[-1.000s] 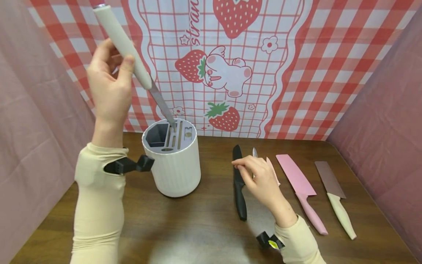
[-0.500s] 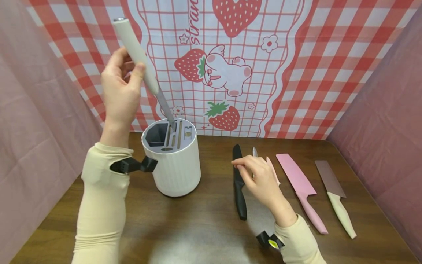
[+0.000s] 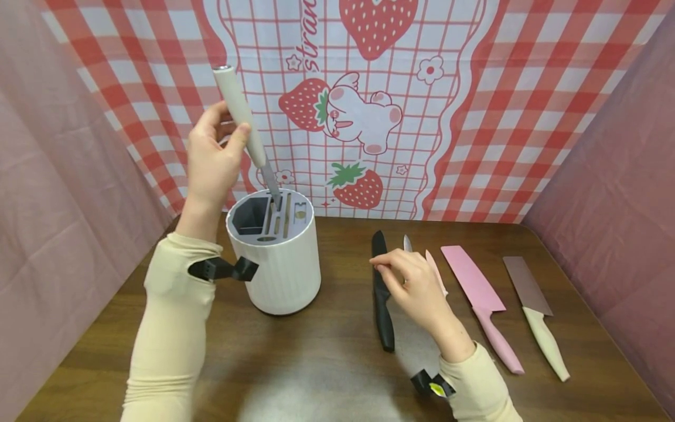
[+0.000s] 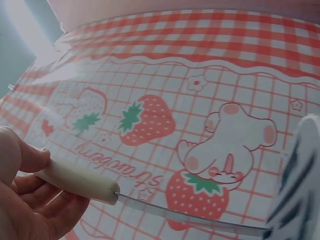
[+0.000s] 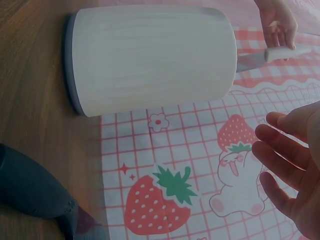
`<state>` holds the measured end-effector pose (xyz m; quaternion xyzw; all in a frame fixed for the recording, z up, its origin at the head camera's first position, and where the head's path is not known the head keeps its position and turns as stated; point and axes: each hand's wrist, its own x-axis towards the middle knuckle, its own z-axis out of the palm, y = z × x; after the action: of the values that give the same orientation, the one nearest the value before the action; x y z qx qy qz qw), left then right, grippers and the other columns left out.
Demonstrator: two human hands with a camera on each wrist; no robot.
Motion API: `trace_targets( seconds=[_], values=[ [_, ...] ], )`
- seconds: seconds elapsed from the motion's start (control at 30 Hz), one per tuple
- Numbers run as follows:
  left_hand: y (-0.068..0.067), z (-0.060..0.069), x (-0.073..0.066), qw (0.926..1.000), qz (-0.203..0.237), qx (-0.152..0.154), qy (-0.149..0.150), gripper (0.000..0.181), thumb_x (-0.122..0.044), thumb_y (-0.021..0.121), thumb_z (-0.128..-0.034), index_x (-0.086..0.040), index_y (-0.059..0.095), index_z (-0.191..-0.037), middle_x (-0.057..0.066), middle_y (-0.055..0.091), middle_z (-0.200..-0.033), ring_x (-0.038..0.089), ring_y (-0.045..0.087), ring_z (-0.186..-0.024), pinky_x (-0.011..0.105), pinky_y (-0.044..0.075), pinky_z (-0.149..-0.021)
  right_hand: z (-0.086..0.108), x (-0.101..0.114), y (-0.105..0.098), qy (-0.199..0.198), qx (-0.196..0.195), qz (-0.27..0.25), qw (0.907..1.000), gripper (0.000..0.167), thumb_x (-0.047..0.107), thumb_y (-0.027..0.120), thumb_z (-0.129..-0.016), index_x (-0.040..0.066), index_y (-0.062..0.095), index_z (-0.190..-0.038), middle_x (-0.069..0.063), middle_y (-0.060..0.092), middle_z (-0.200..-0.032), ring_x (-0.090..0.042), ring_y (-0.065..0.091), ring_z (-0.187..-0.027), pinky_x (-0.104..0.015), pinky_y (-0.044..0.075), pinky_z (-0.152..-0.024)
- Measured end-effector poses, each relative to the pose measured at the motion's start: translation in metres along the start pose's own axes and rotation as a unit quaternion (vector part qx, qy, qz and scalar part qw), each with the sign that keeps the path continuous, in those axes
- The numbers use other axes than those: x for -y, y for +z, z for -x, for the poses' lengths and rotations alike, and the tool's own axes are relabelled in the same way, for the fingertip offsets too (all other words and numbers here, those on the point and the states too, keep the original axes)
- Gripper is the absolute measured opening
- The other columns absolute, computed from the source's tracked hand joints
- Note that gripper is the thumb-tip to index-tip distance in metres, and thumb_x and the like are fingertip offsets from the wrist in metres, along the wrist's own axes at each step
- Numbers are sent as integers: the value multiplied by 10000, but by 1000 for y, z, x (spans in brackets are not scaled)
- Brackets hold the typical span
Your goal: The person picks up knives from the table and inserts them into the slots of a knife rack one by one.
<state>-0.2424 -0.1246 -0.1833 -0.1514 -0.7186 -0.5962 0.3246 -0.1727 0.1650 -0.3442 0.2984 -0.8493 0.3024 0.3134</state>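
My left hand (image 3: 212, 164) grips the off-white handle of a knife (image 3: 239, 108) between thumb and fingers. The knife leans to the left, its blade tip down in a slot in the grey top of a white round knife block (image 3: 282, 272). From the left wrist view, the handle (image 4: 80, 182) lies along curled fingers and the bare blade runs toward the block. My right hand (image 3: 416, 287) hovers, fingers loosely bent and holding nothing, above a black knife (image 3: 385, 319) and two small knives that it partly hides. In the right wrist view its fingers (image 5: 280, 145) stand apart.
Right of my right hand lie a pink cleaver (image 3: 471, 278) and a cleaver with a pale green handle (image 3: 545, 343). A red-checked strawberry cloth (image 3: 554, 105) hangs behind the wooden table (image 3: 316, 363). Pink curtains flank both sides.
My left hand has moved down and to the right with the knife. The knife stands steeper, with more of its blade inside the block. The right hand has stayed in place.
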Motion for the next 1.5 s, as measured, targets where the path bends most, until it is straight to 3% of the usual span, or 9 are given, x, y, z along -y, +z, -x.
trace_targets(
  seconds=[0.23,0.5,0.97,1.23,1.4,1.5],
  values=[
    [2,2,1,9997,-67,52,-227,317,-52,546,-886,-10,528,-1200,15,558,-1001,109,558,-908,219,450,-770,1,0,0,-13,-25,16,10000,110,97,620,-839,125,669,-933,49,644,-832,-133,569,-781,-337,414,-742],
    [9,0,5,9995,-153,245,-145,326,-49,545,-884,-13,535,-1208,135,580,-1080,139,563,-904,215,437,-757,2,0,0,42,-56,97,9999,114,113,621,-840,153,672,-933,62,649,-840,-130,569,-794,-355,408,-741],
    [12,1,7,9985,-376,317,-222,336,-81,553,-890,-28,528,-1221,140,575,-1123,180,577,-953,240,454,-798,1,0,-2,-22,-109,67,9999,113,96,618,-839,140,671,-929,47,646,-826,-126,570,-778,-336,424,-730],
    [15,2,10,9971,-651,331,-191,336,-112,569,-887,-37,542,-1214,138,583,-1124,187,588,-956,222,466,-767,1,1,-3,80,-152,202,9996,116,119,627,-834,172,676,-926,69,648,-823,-141,571,-795,-465,393,-785],
    [15,1,8,9960,-774,375,-246,336,-120,565,-890,-40,540,-1215,131,585,-1122,188,588,-968,241,467,-794,1,1,-4,72,-120,167,9998,115,117,622,-840,160,674,-933,65,643,-825,-133,567,-794,-366,407,-736],
    [15,1,9,9955,-821,381,-289,336,-120,564,-891,-38,539,-1216,128,587,-1125,188,589,-977,252,471,-811,1,1,-4,65,-119,185,9997,119,117,621,-840,165,674,-935,63,646,-830,-139,571,-801,-398,410,-764]
  ],
)
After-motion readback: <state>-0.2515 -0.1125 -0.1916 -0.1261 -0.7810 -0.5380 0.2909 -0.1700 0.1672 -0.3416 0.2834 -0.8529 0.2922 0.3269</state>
